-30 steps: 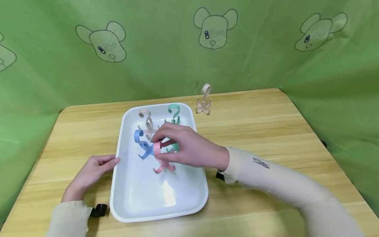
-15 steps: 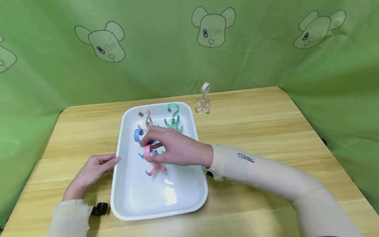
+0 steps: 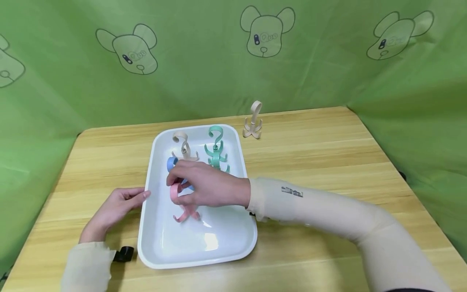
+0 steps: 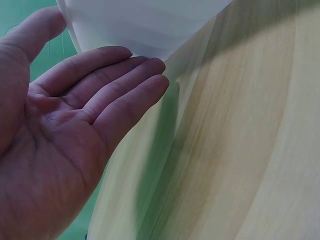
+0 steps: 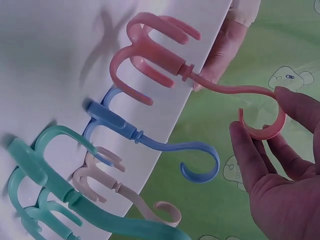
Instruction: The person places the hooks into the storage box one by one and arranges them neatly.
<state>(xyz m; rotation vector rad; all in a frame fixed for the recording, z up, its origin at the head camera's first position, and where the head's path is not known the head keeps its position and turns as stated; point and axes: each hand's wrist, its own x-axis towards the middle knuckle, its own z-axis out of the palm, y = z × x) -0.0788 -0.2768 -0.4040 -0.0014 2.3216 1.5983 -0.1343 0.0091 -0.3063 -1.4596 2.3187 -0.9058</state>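
My right hand (image 3: 208, 184) pinches the curved top of a pink four-prong rotating hook (image 3: 176, 194) between thumb and fingers. Its prongs hang close over the floor of a white tray (image 3: 197, 264), and their shadow falls beside them in the right wrist view. A blue hook (image 5: 120, 125) stands just beyond, mostly covered by my right hand in the head view. Behind it are a beige hook (image 3: 185, 152) and two green hooks (image 3: 216, 150). At the tray's left side, my left hand (image 3: 113, 209) has its thumb on the rim and nearly straight fingers (image 4: 120, 95) along the outer wall.
Another beige hook (image 3: 253, 129) stands on the wooden table (image 3: 313, 162), beyond the tray's back right corner. Green cloth (image 3: 204, 81) with mouse-head drawings hangs close behind the table and along its sides.
My right hand has carried the pink hook left and slightly nearer to me over the tray, bringing the green hooks more into view. My left hand has stayed at the rim.
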